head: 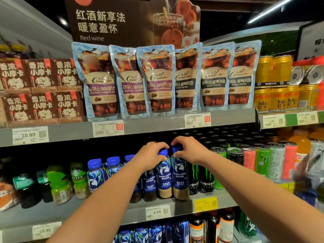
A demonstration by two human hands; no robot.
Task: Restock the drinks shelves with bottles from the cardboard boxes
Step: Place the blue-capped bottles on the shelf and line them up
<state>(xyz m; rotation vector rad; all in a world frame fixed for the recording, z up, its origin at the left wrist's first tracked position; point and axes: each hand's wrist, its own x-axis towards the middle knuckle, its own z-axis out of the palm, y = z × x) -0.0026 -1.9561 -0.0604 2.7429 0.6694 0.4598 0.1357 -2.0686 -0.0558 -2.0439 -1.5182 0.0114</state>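
Below left grip [152,155] and right grip [190,149], luckin coffee bottles [164,178], each pinched by its cap. Held up top, probably to square them upright on the shelf [183,207].

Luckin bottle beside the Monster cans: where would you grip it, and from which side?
By its cap, from above and in front. The bottle stands upright, flanked closely by its twin and a Monster can, leaving only the top free.
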